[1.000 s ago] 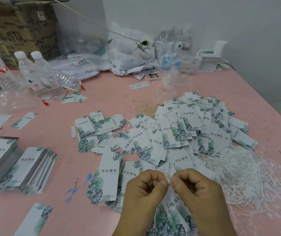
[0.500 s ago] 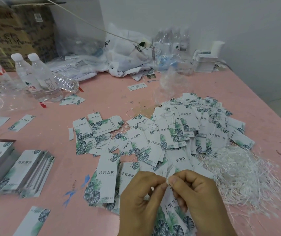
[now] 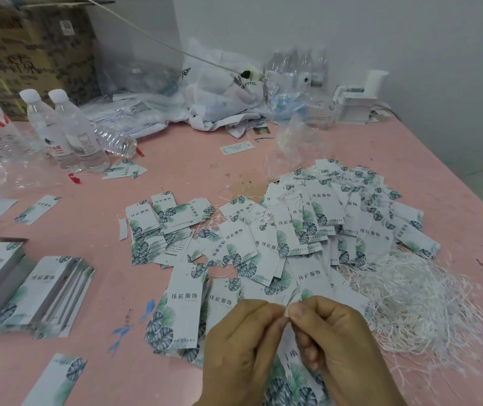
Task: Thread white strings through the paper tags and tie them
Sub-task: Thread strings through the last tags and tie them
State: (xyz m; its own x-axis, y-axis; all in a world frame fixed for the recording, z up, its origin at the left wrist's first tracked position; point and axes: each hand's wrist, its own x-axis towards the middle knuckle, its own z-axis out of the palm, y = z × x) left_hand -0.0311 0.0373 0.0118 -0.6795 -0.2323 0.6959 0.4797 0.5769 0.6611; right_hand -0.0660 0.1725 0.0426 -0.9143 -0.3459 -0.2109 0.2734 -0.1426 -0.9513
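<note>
My left hand [image 3: 241,344] and my right hand [image 3: 340,347] meet fingertip to fingertip at the bottom centre, both pinching a thin white string [image 3: 292,297] at the top of a paper tag [image 3: 290,373] that hangs between my palms. The tag is white with green leaf print and is mostly hidden by my hands. A big heap of the same tags [image 3: 316,227] lies just beyond. A tangle of loose white strings [image 3: 419,300] sits to the right of my right hand.
Stacked tags [image 3: 44,291] lie at the left on the pink table [image 3: 175,165], and one single tag [image 3: 58,379] lies near the front edge. Water bottles [image 3: 67,130], plastic bags [image 3: 219,92] and a cardboard box [image 3: 29,48] crowd the back. The table's right edge runs diagonally.
My hands stay together at the bottom centre. My fingers have shifted slightly on the string, and the view has drifted a little.
</note>
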